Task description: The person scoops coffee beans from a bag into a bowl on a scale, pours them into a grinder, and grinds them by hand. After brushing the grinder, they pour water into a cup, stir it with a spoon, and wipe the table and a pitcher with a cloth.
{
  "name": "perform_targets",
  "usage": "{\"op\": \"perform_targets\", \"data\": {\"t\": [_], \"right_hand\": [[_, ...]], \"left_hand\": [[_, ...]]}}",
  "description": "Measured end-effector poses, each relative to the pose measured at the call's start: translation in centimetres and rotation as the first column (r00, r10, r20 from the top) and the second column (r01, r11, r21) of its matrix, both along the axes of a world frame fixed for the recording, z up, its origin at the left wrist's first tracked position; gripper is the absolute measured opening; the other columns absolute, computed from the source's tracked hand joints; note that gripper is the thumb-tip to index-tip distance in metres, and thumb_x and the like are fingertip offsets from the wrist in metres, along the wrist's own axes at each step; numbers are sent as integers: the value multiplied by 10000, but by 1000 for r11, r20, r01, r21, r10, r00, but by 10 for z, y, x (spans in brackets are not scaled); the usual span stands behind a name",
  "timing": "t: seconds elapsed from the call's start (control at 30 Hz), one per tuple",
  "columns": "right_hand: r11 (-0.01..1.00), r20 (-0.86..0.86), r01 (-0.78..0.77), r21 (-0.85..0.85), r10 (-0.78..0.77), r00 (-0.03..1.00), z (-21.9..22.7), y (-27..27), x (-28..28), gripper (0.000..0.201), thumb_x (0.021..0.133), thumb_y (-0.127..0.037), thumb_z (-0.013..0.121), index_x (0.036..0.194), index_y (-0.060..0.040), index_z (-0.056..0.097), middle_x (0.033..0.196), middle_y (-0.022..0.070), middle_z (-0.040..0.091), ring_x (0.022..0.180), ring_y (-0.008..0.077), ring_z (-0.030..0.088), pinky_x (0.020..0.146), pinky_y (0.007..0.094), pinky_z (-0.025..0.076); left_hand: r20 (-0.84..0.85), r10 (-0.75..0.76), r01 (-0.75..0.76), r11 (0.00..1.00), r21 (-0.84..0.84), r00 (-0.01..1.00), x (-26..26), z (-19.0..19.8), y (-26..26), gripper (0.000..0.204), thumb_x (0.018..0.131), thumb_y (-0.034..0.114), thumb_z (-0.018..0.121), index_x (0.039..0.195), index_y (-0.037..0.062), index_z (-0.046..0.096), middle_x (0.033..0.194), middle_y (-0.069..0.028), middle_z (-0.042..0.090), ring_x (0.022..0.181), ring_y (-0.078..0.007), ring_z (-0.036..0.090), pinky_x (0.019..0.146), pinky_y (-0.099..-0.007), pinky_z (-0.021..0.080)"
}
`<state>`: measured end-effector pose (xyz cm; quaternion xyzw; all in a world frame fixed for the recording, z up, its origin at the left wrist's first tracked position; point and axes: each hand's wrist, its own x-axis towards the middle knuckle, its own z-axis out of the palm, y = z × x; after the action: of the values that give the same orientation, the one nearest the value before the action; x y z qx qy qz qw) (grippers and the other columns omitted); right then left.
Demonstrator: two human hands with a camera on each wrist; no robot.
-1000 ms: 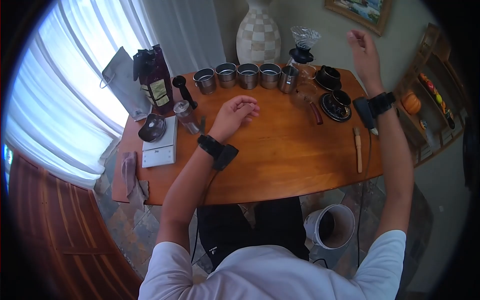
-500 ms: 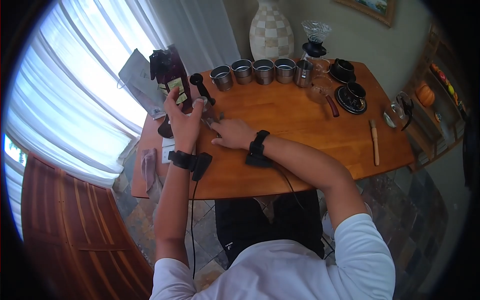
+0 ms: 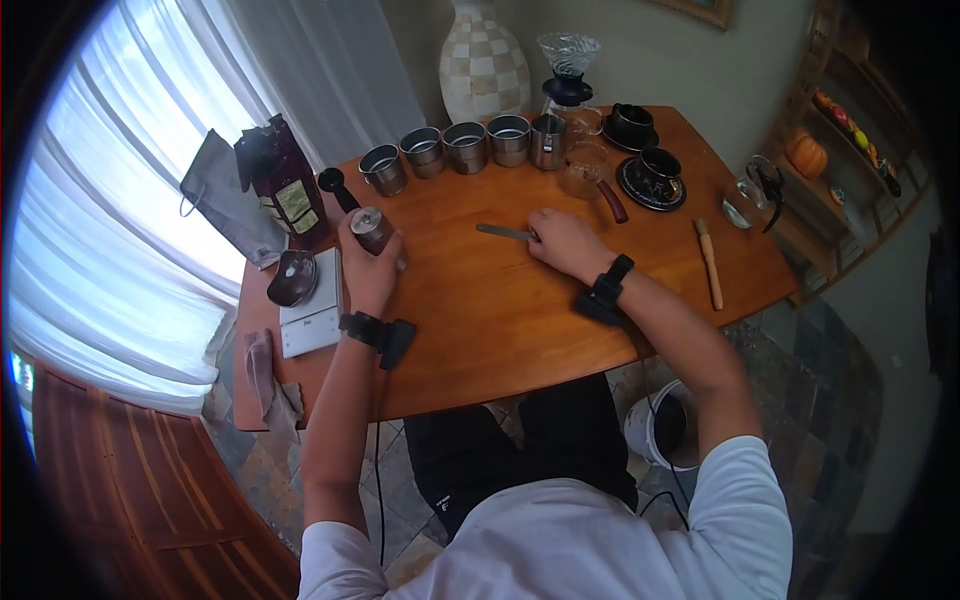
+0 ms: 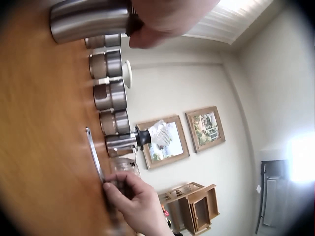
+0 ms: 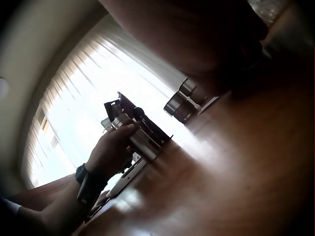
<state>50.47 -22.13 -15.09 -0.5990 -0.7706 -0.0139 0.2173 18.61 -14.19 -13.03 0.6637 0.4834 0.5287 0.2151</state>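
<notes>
In the head view my left hand (image 3: 370, 275) grips an upright steel hand coffee grinder (image 3: 369, 228), its round top showing above the fingers. The same grinder (image 4: 88, 20) crosses the top of the left wrist view. My right hand (image 3: 570, 245) pinches one end of a flat metal crank handle (image 3: 500, 231). The crank's free end points left across the table, apart from the grinder. Seen from the left wrist, that crank (image 4: 94, 153) has a hole in its far end and lies close over the wood. Left of the grinder, a dark bowl (image 3: 292, 278) sits on a white scale (image 3: 313, 330).
Several steel cups (image 3: 465, 148) line the back of the table (image 3: 480, 330). A coffee bag (image 3: 290, 190) stands back left. Toward the right are a black cup (image 3: 658, 172) on its saucer, a glass dripper (image 3: 570, 60), a brush (image 3: 709, 265) and a glass pot (image 3: 742, 205).
My right hand came from the far right to the grinder, then moved back right with the crank handle. My left hand moved left and took hold of the grinder.
</notes>
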Motion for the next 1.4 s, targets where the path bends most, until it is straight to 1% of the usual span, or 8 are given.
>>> {"op": "perform_targets", "data": {"t": [0.17, 0.27, 0.37, 0.5, 1.13, 1.23, 1.3, 1.4], "right_hand": [[992, 142, 122, 45, -127, 982, 16, -9, 8, 241, 924, -242, 673, 997, -14, 696, 983, 182, 672, 925, 386, 678, 826, 481, 561], [980, 59, 53, 192, -66, 996, 32, -5, -9, 338, 941, -329, 703, 1063, -14, 704, 1032, 181, 680, 970, 370, 678, 841, 481, 552], [983, -271, -17, 183, 67, 960, 64, 0, -51, 497, 905, -480, 736, 1094, -21, 700, 1040, 172, 693, 968, 359, 691, 813, 489, 550], [957, -217, -79, 279, 143, 966, 80, 3, -103, 677, 837, -634, 744, 1147, -35, 683, 976, 153, 707, 876, 359, 699, 757, 471, 557], [890, -370, -297, 345, 420, 829, 74, 6, -93, 349, 954, -390, 700, 1048, -56, 660, 879, 85, 643, 779, 284, 664, 670, 379, 519], [930, -755, -224, 290, 366, 544, 65, 12, -84, 332, 1062, -376, 574, 1078, -53, 648, 865, 32, 630, 721, 185, 601, 614, 322, 471], [843, -993, -525, 120, 97, -72, 63, 19, -70, 382, 1125, -393, 447, 1161, -52, 617, 919, 8, 640, 711, 99, 521, 593, 266, 414], [782, -980, -618, 84, -48, -194, 56, 28, -64, 438, 1138, -432, 381, 1249, -51, 567, 969, 23, 661, 709, 77, 482, 594, 242, 381]], "left_hand": [[201, -548, 579, 802, -149, 812, 53, 1, -14, 568, 850, 113, 822, 1330, 36, 529, 1133, -79, 648, 1023, -173, 653, 902, -339, 546], [333, -588, 664, 722, -196, 737, 57, 1, -13, 512, 857, 95, 810, 1295, 51, 549, 1096, -45, 652, 988, -138, 657, 868, -312, 553], [309, -603, 672, 706, -221, 735, 52, -15, -6, 495, 843, 97, 819, 1263, 56, 560, 1034, -32, 653, 870, -116, 665, 749, -290, 564], [399, -658, 767, 586, -262, 639, 46, -18, -13, 535, 780, 81, 841, 1237, 60, 564, 978, -16, 648, 700, -87, 631, 564, -262, 515], [503, -681, 846, 446, -291, 532, 38, -9, -32, 399, 782, 10, 766, 1131, 63, 579, 808, 13, 600, 608, -70, 566, 506, -262, 444], [408, -691, 802, 527, -283, 597, 40, -11, -29, 407, 795, 41, 810, 1129, 69, 580, 830, 11, 603, 630, -66, 572, 515, -255, 444], [201, -735, 748, 664, 17, 648, 45, -18, -23, 433, 789, 70, 853, 1124, 79, 579, 863, 7, 610, 676, -64, 584, 544, -245, 455], [211, -658, 668, 744, 33, 723, 41, -17, -18, 442, 788, 71, 868, 1120, 88, 577, 899, 1, 616, 708, -68, 589, 569, -239, 467]]}}
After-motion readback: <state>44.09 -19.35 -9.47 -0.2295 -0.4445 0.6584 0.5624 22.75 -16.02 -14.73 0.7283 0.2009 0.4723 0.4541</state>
